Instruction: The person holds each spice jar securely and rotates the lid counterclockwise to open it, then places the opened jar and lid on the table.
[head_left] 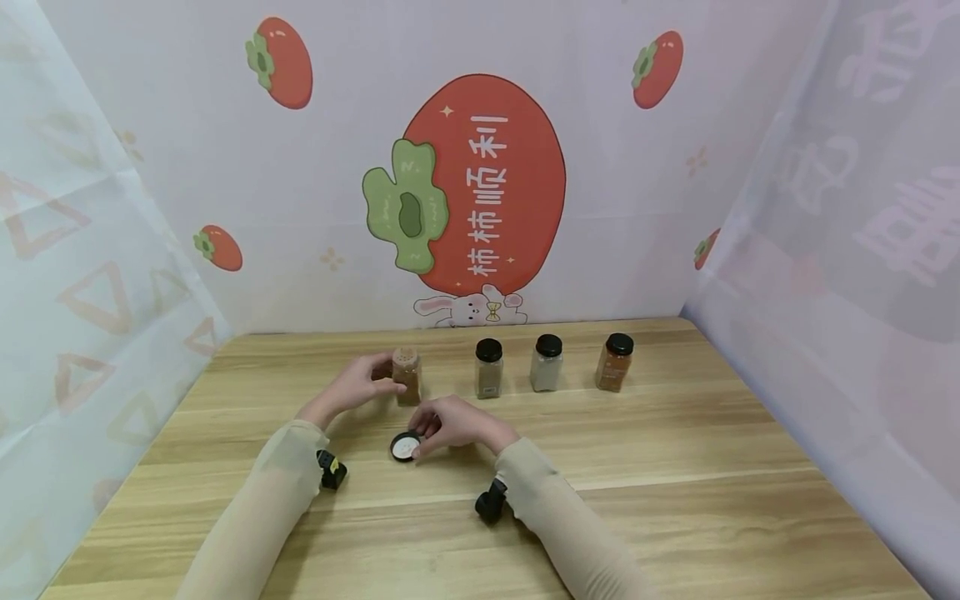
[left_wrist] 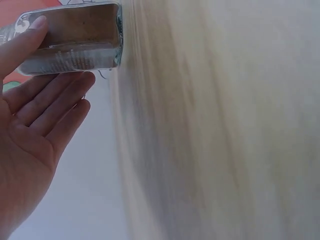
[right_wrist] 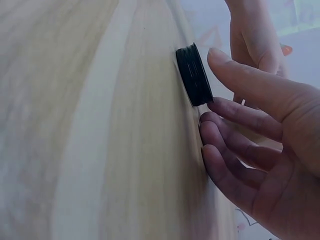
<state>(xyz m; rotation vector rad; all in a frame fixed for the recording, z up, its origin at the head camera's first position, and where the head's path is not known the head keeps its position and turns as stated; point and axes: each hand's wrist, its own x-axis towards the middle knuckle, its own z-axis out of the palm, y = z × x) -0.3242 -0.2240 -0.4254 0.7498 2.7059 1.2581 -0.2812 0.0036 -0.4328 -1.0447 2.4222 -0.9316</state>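
On the left of the row, my left hand [head_left: 360, 383] holds a square glass spice jar [head_left: 408, 385] of brown powder, thumb on its near face and fingers behind. The jar stands upright on the table, lidless, with its perforated shaker top showing. A black round lid [head_left: 406, 447] lies in front of it, white lining facing up. My right hand [head_left: 453, 422] is beside the lid, thumb and index fingertips right at its rim. In the right wrist view, the thumb tip [right_wrist: 220, 55] stands a little off the lid [right_wrist: 194, 75], and the other fingers are loosely bent near the tabletop.
Three black-capped spice jars stand to the right: one with tan powder [head_left: 489, 369], one with pale contents [head_left: 547, 363] and one with reddish powder [head_left: 615, 362]. Behind the wooden table [head_left: 675, 500] hangs a printed cloth backdrop [head_left: 600, 208], with cloth on both sides.
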